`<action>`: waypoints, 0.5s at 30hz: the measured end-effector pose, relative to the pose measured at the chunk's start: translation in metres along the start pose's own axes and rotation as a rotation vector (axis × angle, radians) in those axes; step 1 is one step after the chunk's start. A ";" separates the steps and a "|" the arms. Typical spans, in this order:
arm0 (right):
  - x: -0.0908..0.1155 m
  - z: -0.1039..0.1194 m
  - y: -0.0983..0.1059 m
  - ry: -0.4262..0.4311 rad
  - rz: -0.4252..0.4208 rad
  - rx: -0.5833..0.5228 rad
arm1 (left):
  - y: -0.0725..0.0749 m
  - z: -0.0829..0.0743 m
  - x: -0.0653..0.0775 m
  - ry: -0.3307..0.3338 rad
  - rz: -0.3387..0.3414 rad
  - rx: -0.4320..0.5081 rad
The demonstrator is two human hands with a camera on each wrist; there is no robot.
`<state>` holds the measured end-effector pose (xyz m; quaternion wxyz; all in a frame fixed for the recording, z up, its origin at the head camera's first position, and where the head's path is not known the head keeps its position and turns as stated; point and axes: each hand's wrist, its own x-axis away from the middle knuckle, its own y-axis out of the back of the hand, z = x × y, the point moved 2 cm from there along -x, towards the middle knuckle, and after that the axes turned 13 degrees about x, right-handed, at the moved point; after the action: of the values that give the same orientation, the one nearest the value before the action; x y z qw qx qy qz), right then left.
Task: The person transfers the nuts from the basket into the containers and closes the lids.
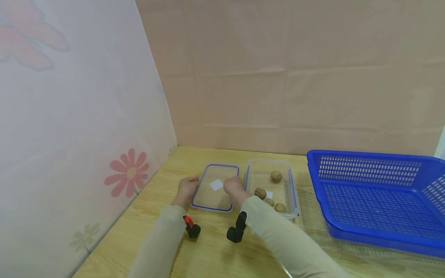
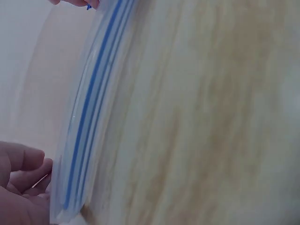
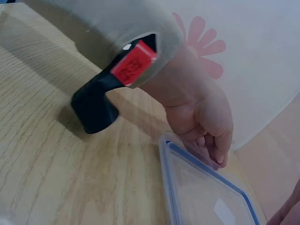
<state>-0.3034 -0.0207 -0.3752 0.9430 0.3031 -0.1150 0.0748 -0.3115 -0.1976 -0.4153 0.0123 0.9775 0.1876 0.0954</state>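
A clear plastic lid (image 1: 212, 199) with a blue sealing ring and a white square label lies between my two hands. My left hand (image 1: 187, 190) is at its left edge; in the right wrist view its curled fingers (image 3: 218, 145) meet the rim. On the opposite edge, my right hand (image 1: 235, 188) grips the lid with bent fingers. Its fingertips show at the top of the left wrist view, by the blue-striped rim (image 2: 89, 108). Just right of that hand stands a clear plastic box (image 1: 257, 166) with several walnuts (image 1: 276, 176) in it.
A large blue plastic basket (image 1: 323, 208) with slotted walls stands to the right on the wooden table (image 1: 208, 251). A flower-patterned white wall covering (image 1: 87, 116) borders the table on the left, and a beige covering (image 1: 243, 96) hangs behind.
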 end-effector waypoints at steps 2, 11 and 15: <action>0.001 0.000 -0.002 0.004 -0.010 0.031 | 0.001 0.001 -0.001 -0.004 -0.021 -0.009; 0.004 0.000 -0.009 0.073 -0.132 0.363 | 0.010 0.002 0.003 -0.006 -0.051 0.023; 0.009 -0.002 -0.011 0.067 -0.139 0.180 | 0.017 -0.006 0.008 0.007 -0.039 -0.003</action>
<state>-0.2915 -0.0276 -0.3810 0.9182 0.3911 -0.0550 0.0294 -0.2989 -0.2106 -0.4066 0.0148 0.9734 0.2064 0.0988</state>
